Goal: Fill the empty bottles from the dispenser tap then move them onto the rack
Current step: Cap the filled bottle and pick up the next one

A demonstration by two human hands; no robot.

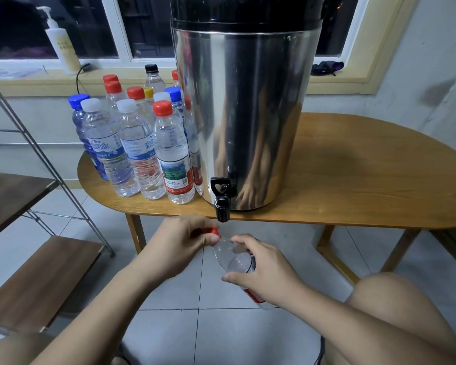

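A clear plastic bottle [228,255] with a red label lies tilted in front of the table, its neck pointing up and left. My right hand [263,270] grips its body. My left hand [184,241] pinches its red cap [215,232], just below the black tap [223,204] of the steel dispenser [245,114]. Several capped bottles [142,143] stand grouped on the wooden table [353,180], left of the dispenser. The metal-framed rack [32,275] with brown shelves stands at the left.
A pump bottle [62,40] stands on the window sill behind the table. A dark cloth [327,67] lies on the sill at the right. My bare knee [395,306] is at the lower right, above a tiled floor [221,333].
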